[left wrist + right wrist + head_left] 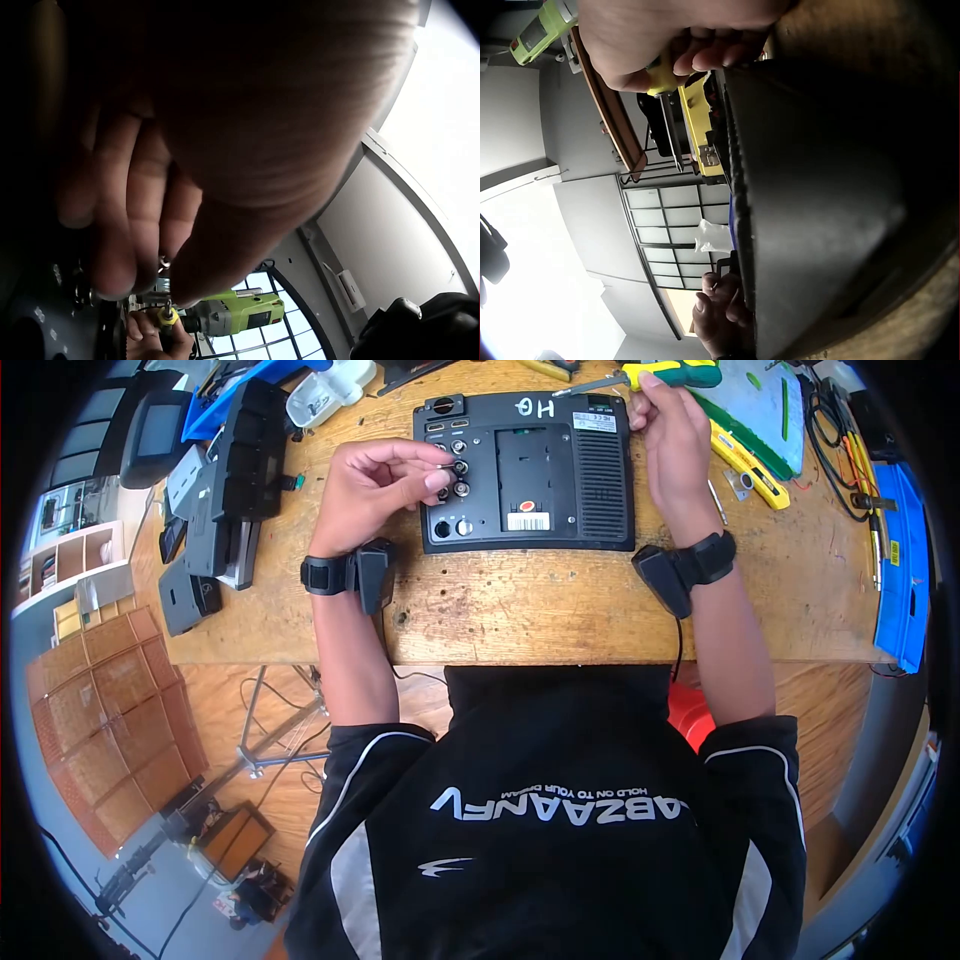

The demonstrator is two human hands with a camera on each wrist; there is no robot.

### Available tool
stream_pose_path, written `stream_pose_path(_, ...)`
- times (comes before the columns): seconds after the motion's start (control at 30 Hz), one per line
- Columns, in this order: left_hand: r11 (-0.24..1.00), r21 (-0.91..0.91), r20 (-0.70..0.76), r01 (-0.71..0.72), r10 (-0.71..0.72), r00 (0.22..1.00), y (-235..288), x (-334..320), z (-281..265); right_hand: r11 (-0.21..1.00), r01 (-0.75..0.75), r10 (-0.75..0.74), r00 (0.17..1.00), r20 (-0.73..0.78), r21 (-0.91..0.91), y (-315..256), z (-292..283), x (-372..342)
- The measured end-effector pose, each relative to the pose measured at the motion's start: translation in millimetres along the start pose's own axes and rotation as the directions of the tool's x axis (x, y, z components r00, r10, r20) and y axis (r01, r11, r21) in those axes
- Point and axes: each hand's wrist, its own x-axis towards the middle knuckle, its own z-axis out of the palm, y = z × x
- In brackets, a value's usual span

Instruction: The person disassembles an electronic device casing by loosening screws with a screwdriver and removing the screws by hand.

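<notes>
A black device housing marked "HQ" lies flat on the wooden bench, its connectors along the left side. Over those connectors, the left hand pinches a small metal piece between thumb and index finger; in the left wrist view a shiny bit shows by the fingertips. The right hand grips a yellow-green screwdriver above the housing's upper right corner, the shaft pointing left. In the right wrist view the screwdriver shaft extends from under the hand, beside the housing's edge.
Black housings are stacked at the bench's left, near a white tray. On the right lie a yellow cutter, a green-edged board, cables and a blue bin. The bench's front edge runs before the person.
</notes>
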Motion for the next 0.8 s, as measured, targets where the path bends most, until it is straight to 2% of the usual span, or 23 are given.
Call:
stream_pose_path(0.17,0.994,-0.013,0.069,0.104,-0.103,0.992,10.6,-2.1,3.5,0.998,0.049,-0.046,0.997,0.059,-0.041,4.4,-6.6,3.8)
stream_pose_path(0.23,0.963,0.201,0.084,-0.179,0.165,0.983,6.4,0.7,6.4,0.999,0.038,-0.037,0.998,0.050,-0.031,2.5,-4.3,2.0)
stream_pose_path(0.27,0.964,0.201,0.090,-0.177,0.161,0.983,7.3,1.2,6.9,0.999,0.030,-0.029,0.999,0.045,-0.026,1.7,-3.6,0.7)
stream_pose_path(0.33,0.859,0.377,0.196,-0.347,0.292,0.936,13.5,2.9,9.6,0.999,0.021,-0.020,0.999,0.032,-0.037,0.2,-3.1,0.9)
stream_pose_path(0.37,0.862,0.421,0.179,-0.283,0.227,0.957,17.4,1.1,13.8,0.999,0.011,-0.009,1.000,0.025,-0.050,-0.4,-3.1,0.8)
stream_pose_path(0.4,0.862,0.418,0.183,-0.286,0.228,0.956,17.5,1.2,15.1,0.999,0.013,-0.012,1.000,0.021,-0.051,-1.4,-2.8,0.9)
stream_pose_path(0.47,0.792,0.524,0.217,-0.315,0.233,0.948,17.6,2.2,16.4,0.995,0.016,-0.013,0.999,0.038,-0.094,-3.5,-1.1,1.7)
stream_pose_path(0.67,0.815,0.514,0.215,-0.268,0.179,0.960,21.9,0.4,20.3,0.997,-0.006,0.008,0.999,0.031,-0.073,-5.0,1.7,0.9)
stream_pose_path(0.73,0.762,0.580,0.238,-0.287,0.178,0.955,24.2,0.4,20.8,0.997,-0.008,0.011,0.999,0.031,-0.083,-8.3,4.8,-1.4)
stream_pose_path(0.8,0.770,0.570,0.232,-0.285,0.182,0.956,27.3,0.2,23.3,0.996,-0.006,0.009,0.999,0.033,-0.092,-11.5,6.5,-1.5)
